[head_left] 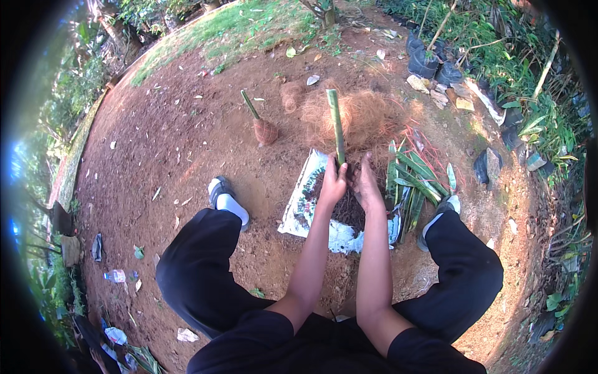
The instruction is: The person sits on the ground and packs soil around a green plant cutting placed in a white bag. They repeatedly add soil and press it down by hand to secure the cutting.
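The person wears a plain dark top [249, 346] with short sleeves [408, 349]; long, loose black trousers [202, 268]; white socks [233, 209]; dark-banded footwear [220, 192].

The place is outdoors, a garden or yard. Bare reddish soil [168, 137] makes the ground, scattered with dry fallen leaves, and grass [230, 37] grows along its far side. Green plants [529, 56] crowd the right edge, with black plant bags [423, 62] beside them. A slim trunk [328, 15] rises at the top. Daylight falls in patches. Coarse fibre [358, 118] and an opened white sack [303, 190] of dark soil suggest garden work.
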Demonstrator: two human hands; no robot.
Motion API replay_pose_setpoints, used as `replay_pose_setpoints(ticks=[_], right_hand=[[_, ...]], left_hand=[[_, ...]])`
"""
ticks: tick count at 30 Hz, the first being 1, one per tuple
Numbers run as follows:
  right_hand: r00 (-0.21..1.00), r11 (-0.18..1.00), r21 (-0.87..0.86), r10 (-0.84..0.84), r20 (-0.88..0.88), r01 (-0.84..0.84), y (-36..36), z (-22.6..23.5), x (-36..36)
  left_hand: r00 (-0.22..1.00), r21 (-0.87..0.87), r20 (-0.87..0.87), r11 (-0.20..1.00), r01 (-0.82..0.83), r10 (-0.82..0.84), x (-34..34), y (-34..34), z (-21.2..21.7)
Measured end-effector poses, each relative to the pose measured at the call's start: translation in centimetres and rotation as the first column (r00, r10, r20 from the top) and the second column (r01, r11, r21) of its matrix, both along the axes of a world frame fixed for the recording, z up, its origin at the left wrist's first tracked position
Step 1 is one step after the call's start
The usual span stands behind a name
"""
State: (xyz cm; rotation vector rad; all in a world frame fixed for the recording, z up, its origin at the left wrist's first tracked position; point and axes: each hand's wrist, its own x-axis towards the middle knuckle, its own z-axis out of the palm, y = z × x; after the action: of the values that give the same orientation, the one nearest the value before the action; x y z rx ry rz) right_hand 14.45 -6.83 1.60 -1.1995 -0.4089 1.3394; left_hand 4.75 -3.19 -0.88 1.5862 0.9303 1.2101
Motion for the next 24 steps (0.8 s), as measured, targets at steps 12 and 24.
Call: replay_pose_setpoints(ticks=[12, 24], right_hand=[[0.947, 0.985, -0.057, 0.171, 0.272, -0.162, -0.1, 1.6, -0.6], [0.849, 0.991, 0.027, 0.095, 0.52, -0.128, -0.4, 0.4, -1.3]], left_hand=[[0.995, -0.121, 0.099, 0.993, -0.018, 0.03, 0.8, -1.7, -0.4], [0.572, -0.315, 0.82, 0.848, 0.425, 0.018, -1.3, 0.4, 0.0]])
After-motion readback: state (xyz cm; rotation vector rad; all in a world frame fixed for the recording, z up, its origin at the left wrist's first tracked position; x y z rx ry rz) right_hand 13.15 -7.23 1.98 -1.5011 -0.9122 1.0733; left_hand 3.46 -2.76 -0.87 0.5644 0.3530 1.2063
